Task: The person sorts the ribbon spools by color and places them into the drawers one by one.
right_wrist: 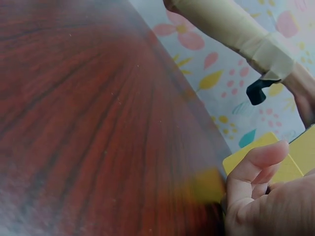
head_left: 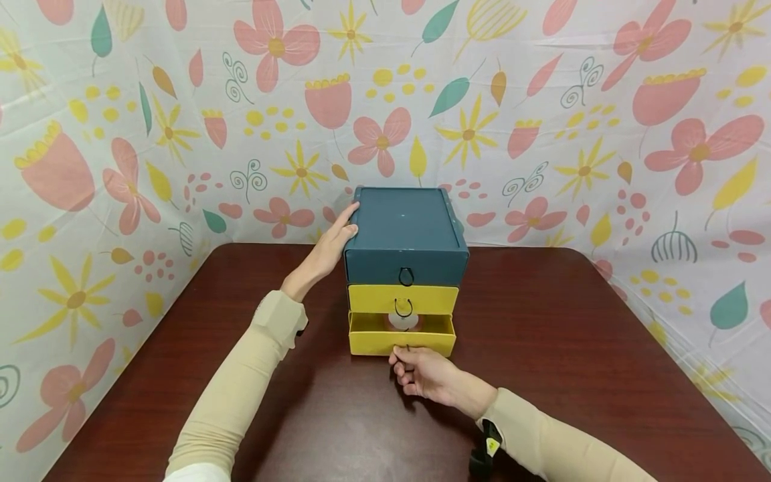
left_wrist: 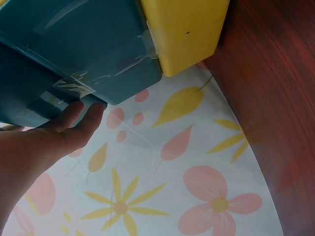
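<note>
A small chest of drawers [head_left: 403,217] has a dark blue top section over two yellow drawers. My left hand [head_left: 328,244] rests against the upper left side of the blue section, fingers extended; the left wrist view shows its fingertips at the blue wall [left_wrist: 123,78]. The bottom yellow drawer [head_left: 369,343] is pulled part way out. At its front, my right hand [head_left: 430,377] pinches the dark loop pull, mostly hidden by the fingers. Inside this drawer sits a pale, round, translucent object [head_left: 403,323], partly behind the drawer front.
The middle yellow drawer [head_left: 373,299] is closed, with its black loop pull [head_left: 403,309] hanging in front. Another black loop [head_left: 406,276] hangs on the blue front. Everything stands on a dark red wooden table [head_left: 542,321], before a flower-patterned cloth [head_left: 373,80].
</note>
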A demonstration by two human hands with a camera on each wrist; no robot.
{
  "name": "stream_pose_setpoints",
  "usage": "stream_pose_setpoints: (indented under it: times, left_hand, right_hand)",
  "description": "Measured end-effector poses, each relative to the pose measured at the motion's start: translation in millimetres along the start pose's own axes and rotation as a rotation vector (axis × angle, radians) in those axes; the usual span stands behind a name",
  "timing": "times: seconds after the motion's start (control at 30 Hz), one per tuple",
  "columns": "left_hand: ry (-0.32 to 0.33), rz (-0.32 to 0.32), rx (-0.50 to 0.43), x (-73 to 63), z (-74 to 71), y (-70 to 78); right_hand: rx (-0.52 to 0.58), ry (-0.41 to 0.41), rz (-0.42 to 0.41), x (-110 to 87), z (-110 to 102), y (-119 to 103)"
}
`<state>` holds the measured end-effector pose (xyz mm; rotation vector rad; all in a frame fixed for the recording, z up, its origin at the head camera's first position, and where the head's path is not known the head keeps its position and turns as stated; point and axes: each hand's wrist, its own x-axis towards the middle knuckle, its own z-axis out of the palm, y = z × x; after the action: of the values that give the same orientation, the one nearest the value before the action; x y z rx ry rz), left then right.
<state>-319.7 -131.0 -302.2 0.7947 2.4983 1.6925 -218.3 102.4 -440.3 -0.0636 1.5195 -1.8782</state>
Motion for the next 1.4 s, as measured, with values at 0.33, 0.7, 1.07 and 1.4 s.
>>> stream_pose_setpoints:
  times: [0.33,0.7,1.07,1.4]
  left_hand:
    - [-0.004,0.003,0.024,-5.7,0.6,10.4]
    - [0.013,-0.003,0.003,9.1,-0.2,-16.2]
    - [0.034,0.022,0.048,11.6,-0.2,-23.7]
    - [0.047,0.021,0.072,10.4,0.2,-24.4]
  right_hand:
    - [0.006,-0.001,-0.006,7.7,-3.8,-5.7]
    - [0.020,-0.016,-0.001,18.0,-9.8,-11.4]
    - [0.050,0.013,0.015,26.0,-13.5,-21.3]
    - [0.091,-0.033,0.036,25.7,-11.9,-22.1]
